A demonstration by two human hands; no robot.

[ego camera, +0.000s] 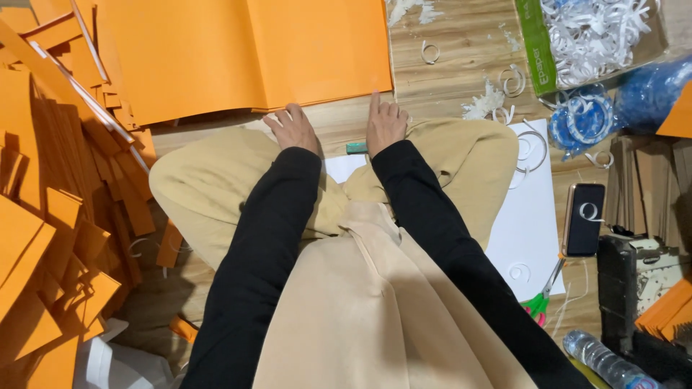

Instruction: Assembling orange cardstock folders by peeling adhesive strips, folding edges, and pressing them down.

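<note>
Reaching toward the orange sheet [245, 54], both the left hand [294, 128] and right hand [384, 124] hold nothing, fingers loose. Best pinch its near edge evenly, clear of the small green eraser [356, 148].

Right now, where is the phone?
In the head view the phone lies on the wooden floor at the person's right, against the right edge of the white sheet, just above the scissors.

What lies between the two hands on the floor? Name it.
In the head view, a small teal block, eraser-like, lies on the floor between the left hand and right hand, nearer the right, by a white sheet.
</note>
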